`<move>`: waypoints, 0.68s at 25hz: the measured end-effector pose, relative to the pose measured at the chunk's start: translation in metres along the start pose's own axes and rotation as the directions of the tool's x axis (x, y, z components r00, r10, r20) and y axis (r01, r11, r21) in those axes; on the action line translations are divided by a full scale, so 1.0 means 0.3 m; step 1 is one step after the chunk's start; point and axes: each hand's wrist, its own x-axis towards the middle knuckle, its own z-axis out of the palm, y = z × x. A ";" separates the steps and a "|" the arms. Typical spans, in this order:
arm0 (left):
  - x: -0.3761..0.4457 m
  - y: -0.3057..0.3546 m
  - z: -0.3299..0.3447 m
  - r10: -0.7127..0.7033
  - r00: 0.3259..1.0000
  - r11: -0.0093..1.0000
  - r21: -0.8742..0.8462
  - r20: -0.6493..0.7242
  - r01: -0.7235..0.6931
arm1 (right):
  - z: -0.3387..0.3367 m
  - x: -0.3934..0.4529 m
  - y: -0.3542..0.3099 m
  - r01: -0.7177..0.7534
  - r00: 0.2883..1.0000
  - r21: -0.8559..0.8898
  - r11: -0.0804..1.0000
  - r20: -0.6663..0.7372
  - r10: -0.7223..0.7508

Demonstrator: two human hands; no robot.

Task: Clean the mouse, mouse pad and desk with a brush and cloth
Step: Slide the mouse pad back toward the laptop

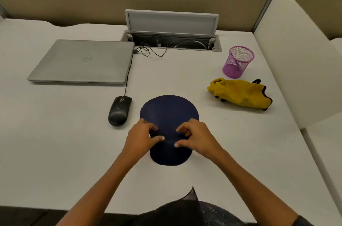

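A dark blue mouse pad (167, 109) lies flat on the white desk (55, 151), in the middle. My left hand (140, 138) and my right hand (196, 137) sit on its near half, fingers curled and thumbs pointing inward, pinching the raised wrist rest between them. A black wired mouse (119, 110) lies on the desk just left of the pad. A crumpled yellow cloth (240, 93) with dark trim lies to the right, beyond the pad. No brush is visible.
A closed grey laptop (83, 60) lies at the back left, with the mouse cable running beside it. An open cable hatch (171, 40) sits at the back centre. A purple mesh cup (237, 61) stands behind the cloth. A cream divider (288, 59) borders the right side.
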 end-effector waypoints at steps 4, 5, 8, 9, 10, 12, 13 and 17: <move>-0.066 0.035 0.008 0.141 0.959 0.943 0.260 0.248 -0.206 | 0.071 -0.047 -0.034 0.098 0.988 -0.243 0.965 0.142 -0.064; -0.074 0.038 0.012 0.174 0.951 0.911 0.324 0.256 -0.254 | 0.080 -0.052 -0.039 0.115 0.986 -0.278 0.954 0.147 -0.076; -0.077 0.037 0.019 0.231 0.939 0.882 0.353 0.256 -0.313 | 0.093 -0.058 -0.042 0.164 0.980 -0.327 0.931 0.162 -0.116; -0.074 0.037 0.020 0.243 0.935 0.877 0.353 0.258 -0.326 | 0.094 -0.056 -0.041 0.177 0.978 -0.337 0.925 0.167 -0.126; -0.068 0.038 0.019 0.258 0.930 0.867 0.362 0.260 -0.342 | 0.094 -0.053 -0.041 0.188 0.976 -0.350 0.918 0.169 -0.136; -0.060 0.037 0.014 0.282 0.925 0.845 0.391 0.256 -0.366 | 0.096 -0.045 -0.042 0.206 0.974 -0.388 0.898 0.167 -0.152; -0.055 0.038 0.012 0.294 0.926 0.838 0.402 0.238 -0.370 | 0.095 -0.037 -0.042 0.214 0.974 -0.406 0.888 0.152 -0.166; -0.012 0.036 0.001 0.433 0.895 0.798 0.417 0.105 -0.435 | 0.050 0.029 -0.049 0.232 0.971 -0.444 0.866 0.050 -0.234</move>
